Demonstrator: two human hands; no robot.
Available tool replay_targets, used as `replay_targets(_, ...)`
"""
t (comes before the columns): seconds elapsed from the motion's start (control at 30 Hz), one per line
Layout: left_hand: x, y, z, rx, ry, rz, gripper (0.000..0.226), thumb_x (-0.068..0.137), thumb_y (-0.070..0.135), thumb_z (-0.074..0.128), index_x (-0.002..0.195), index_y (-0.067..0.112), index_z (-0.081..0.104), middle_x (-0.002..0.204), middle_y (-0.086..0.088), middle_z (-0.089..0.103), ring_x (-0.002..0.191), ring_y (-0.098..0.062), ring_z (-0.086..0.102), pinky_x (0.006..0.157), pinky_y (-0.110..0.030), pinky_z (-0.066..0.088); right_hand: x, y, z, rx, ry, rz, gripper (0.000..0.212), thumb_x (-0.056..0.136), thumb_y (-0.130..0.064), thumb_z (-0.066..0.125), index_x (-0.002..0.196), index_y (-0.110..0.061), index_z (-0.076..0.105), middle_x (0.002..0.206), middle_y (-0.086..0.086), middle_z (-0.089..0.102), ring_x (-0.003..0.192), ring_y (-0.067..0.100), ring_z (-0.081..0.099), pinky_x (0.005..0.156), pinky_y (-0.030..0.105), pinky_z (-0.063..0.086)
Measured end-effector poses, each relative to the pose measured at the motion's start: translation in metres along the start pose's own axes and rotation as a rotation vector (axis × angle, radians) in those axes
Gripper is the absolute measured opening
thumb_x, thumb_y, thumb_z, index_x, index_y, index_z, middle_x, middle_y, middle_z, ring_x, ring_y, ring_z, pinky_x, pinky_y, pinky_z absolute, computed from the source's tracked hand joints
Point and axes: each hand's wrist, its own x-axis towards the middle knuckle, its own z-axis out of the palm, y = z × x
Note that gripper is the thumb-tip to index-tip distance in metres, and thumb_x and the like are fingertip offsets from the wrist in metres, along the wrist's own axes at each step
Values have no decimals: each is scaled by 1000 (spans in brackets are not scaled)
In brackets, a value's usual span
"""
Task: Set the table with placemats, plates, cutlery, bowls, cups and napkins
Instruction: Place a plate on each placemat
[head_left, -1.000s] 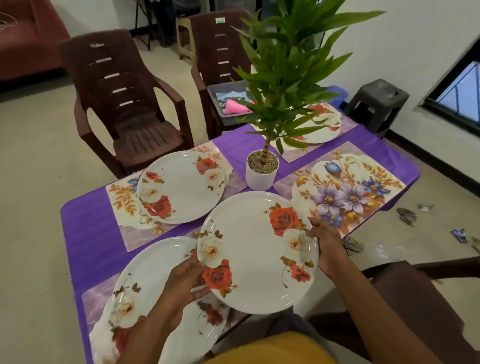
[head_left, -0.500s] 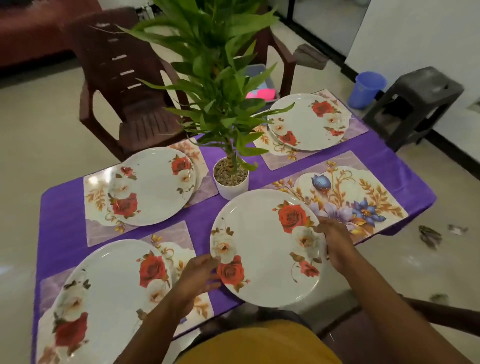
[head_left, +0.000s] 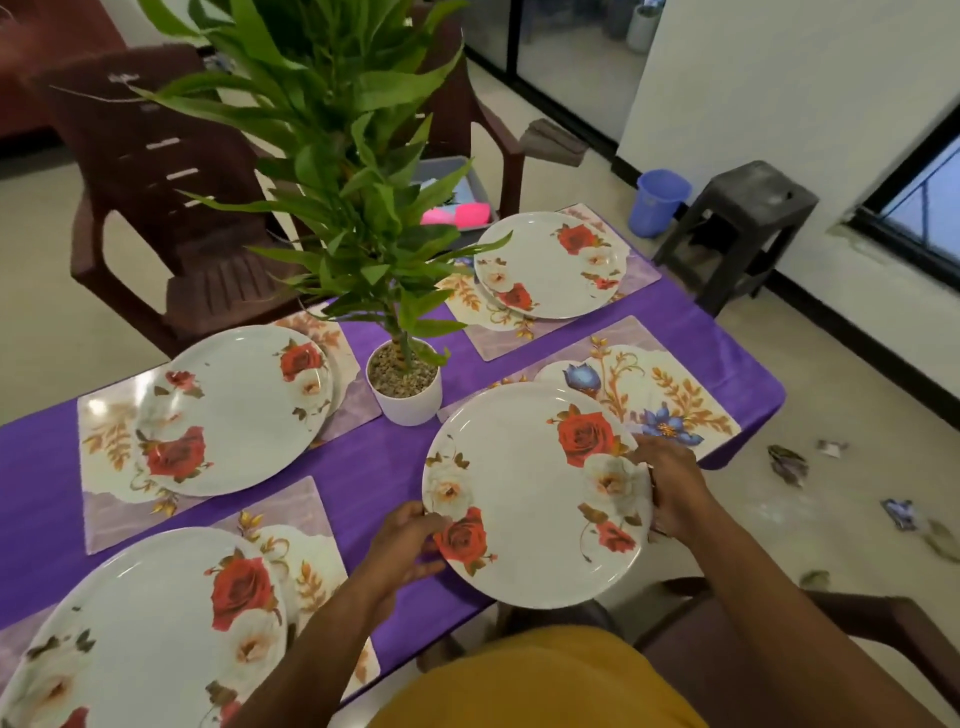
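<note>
Both bare forearms reach forward from the bottom of the view, angled toward each other. The left hand (head_left: 402, 545) takes the near-left rim of the plate (head_left: 524, 499) in a curled grip, thumb on top. The right hand (head_left: 670, 488) pinches the right rim, fingers bent, knuckles up.

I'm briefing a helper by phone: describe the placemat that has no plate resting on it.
Start at the potted plant mid-table on the purple cloth. Just right of it, on the near side, lies the floral placemat. Unlike the other three, its blue flowers show; the plate held in both hands overlaps its edge.
</note>
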Motion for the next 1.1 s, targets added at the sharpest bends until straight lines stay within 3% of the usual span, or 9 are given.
replay_targets(0.1, 2, 2, 15, -21, -13, 9, 23, 97, 17, 69, 120, 13, 65, 109, -10, 78, 103, -28, 75, 88, -44, 63, 11, -11, -10, -37, 61, 28, 47, 71, -50, 78, 108, -23, 72, 102, 9, 78, 99, 33, 74, 92, 58, 59)
replay_targets(0.23, 17, 6, 39, -16, -5, 16, 27, 97, 16, 68, 123, 16, 65, 108, -7, 79, 103, -27, 75, 92, -46, 62, 33, -33, -23, -123, 87, -36, 5, 94, -21, 68, 97, -24, 70, 107, 8, 72, 101, 31, 68, 94, 51, 58)
replay_targets(0.33, 33, 11, 63, -34, 26, 17, 32, 95, 17, 70, 127, 17, 63, 109, -5, 79, 102, -24, 75, 88, -42, 63, 62, -48, -35, -198, 8, -114, 19, 94, -11, 64, 103, -26, 71, 111, 0, 69, 102, 26, 65, 87, 43, 58)
replay_targets(0.47, 44, 17, 101, -127, 170, 15, 31, 92, 16, 75, 121, 16, 64, 118, -16, 73, 105, -30, 72, 83, -42, 61, 97, -76, -43, -269, -91, -181, 19, 93, -3, 63, 104, -17, 72, 108, 0, 69, 95, 17, 64, 74, 30, 51)
replay_targets(0.6, 50, 17, 128, -264, 308, 27, 49, 67, 30, 73, 114, 17, 66, 121, -21, 70, 103, -33, 71, 79, -43, 60, 136, -95, -48, -434, -231, -219, 19, 86, -6, 69, 86, -23, 78, 93, -4, 76, 95, 21, 70, 79, 34, 55)
replay_targets(0.67, 50, 15, 139, -325, 351, 19, 49, 74, 20, 79, 121, 13, 66, 122, -21, 69, 100, -32, 71, 72, -40, 61, 150, -100, -50, -510, -289, -214, 14, 83, -11, 72, 86, -23, 78, 91, -4, 77, 95, 22, 71, 87, 41, 57)
replay_targets(0.77, 48, 9, 152, -348, 415, 49, 43, 82, 17, 76, 124, 16, 67, 121, -19, 71, 100, -27, 71, 77, -40, 60, 166, -101, -51, -610, -359, -256, 10, 79, -19, 74, 87, -23, 78, 92, -5, 77, 96, 24, 71, 93, 49, 57)
replay_targets(0.9, 48, 9, 163, -379, 473, 62, 25, 95, 6, 68, 115, 21, 70, 115, -19, 74, 101, -30, 73, 73, -39, 61, 179, -94, -56, -656, -413, -269, 13, 87, -16, 71, 96, -24, 77, 95, -8, 77, 96, 19, 71, 93, 46, 58)
replay_targets(1.1, 52, 17, 172, -397, 508, 43, 26, 96, 1, 66, 117, 15, 67, 121, -22, 68, 92, -24, 67, 69, -35, 56, 184, -90, -59, -664, -399, -230, 22, 90, -26, 67, 110, -22, 74, 108, -4, 75, 105, 22, 69, 97, 48, 57)
